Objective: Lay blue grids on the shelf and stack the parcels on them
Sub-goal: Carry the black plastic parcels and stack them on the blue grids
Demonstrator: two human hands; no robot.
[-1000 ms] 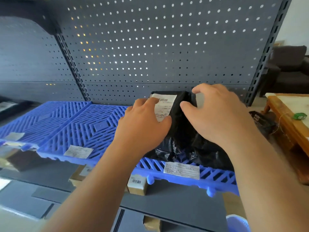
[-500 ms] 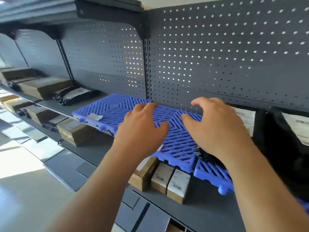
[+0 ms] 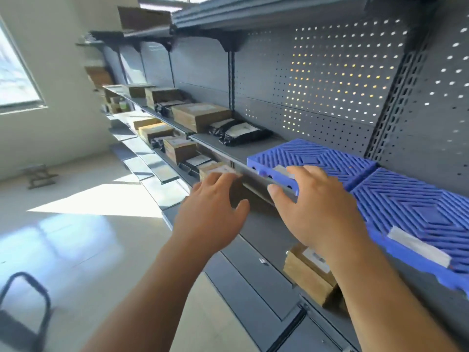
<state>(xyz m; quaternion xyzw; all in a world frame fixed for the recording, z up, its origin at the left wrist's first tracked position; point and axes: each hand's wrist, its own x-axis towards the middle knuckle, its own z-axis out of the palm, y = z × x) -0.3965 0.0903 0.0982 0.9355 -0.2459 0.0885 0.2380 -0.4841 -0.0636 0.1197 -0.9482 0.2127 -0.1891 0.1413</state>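
Since half a second ago my view has swung left along the run of shelving, and the black parcel that stood at the right edge has gone out of the picture. Both hands have come along with the turn, raised in front of me as before.

My left hand (image 3: 210,209) holds nothing. Its fingers are loosely spread in front of the lower shelf (image 3: 264,232), and a brown box (image 3: 218,170) shows just past the fingertips.

My right hand (image 3: 317,209) is empty too, with the fingers apart and slightly bent. Its fingertips lie over the front corner of the left blue grid (image 3: 314,156) and its thumb is down by the shelf's front rail. I cannot tell whether it touches either.

The left blue grid lies flat on the shelf (image 3: 241,151), back against the pegboard (image 3: 317,80). The right blue grid (image 3: 418,212) lies edge to edge with it on the same shelf and carries a pale label (image 3: 416,246) on its front strip.

Farther left on that shelf, apart from the grids, lie black bag parcels (image 3: 241,132) with white labels. Just beyond them is a flat cardboard parcel (image 3: 200,115). Under my right forearm a cardboard box (image 3: 307,278) sits on the lower shelf. A window (image 3: 15,72) lights the floor (image 3: 76,207) at far left.
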